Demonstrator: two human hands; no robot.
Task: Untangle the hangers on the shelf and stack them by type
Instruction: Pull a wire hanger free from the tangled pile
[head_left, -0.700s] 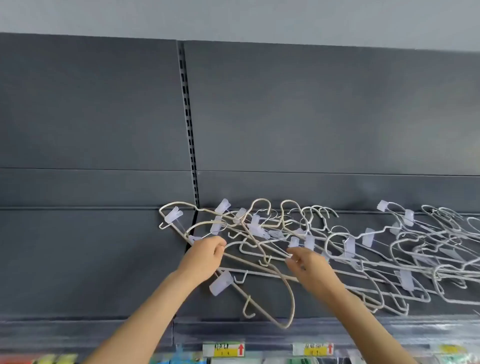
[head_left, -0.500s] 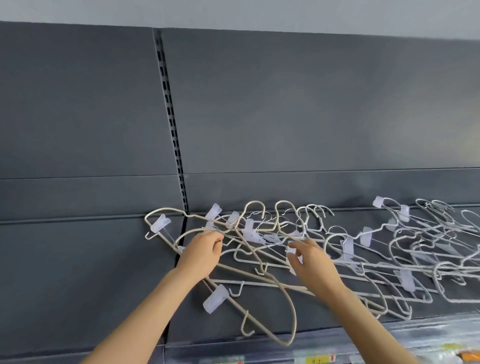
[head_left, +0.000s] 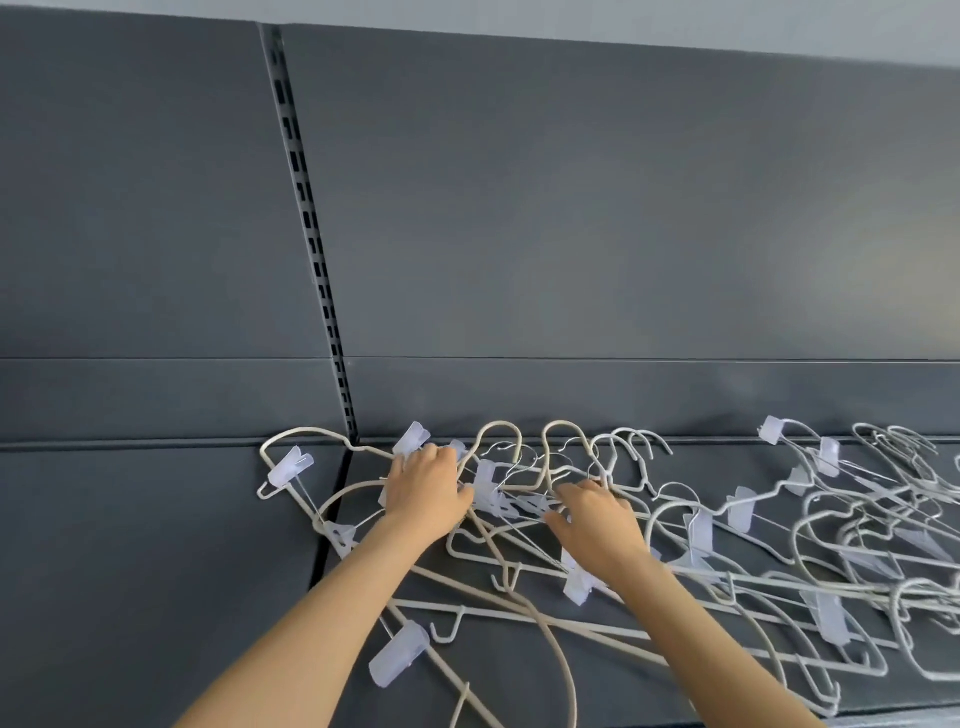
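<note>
**Hands deep in the tangle, cream hanger lying between them**

Hangers (head_left: 696, 535) lie knotted across the dark shelf (head_left: 156, 571), from the middle of the frame out past the right edge. Most are thin pale wire, many with translucent clips; one such clip (head_left: 399, 659) sits low and left of centre. No sorted stack shows anywhere in view, so the job looks to be at an early stage.

The left hand (head_left: 426, 501) rests on the left end of the pile, its fingers (head_left: 441, 460) curled over wires there. Which single hanger they hold cannot be made out. The right hand (head_left: 597, 519) sits just to the right, fingers (head_left: 582, 491) bent with their tips down among the wires. Whether they pinch one cannot be told.

A thicker cream hanger (head_left: 498, 424) matters most here. Its hook stands at the back of the shelf, between the two hands and nearer the left. Its long arm appears to run from there down toward the bottom middle of the frame, crossing over and under thinner wires.

Freeing it probably means drawing it along that axis toward the bottom of the frame while the right hand pins the rest. Clips may snag.
</note>
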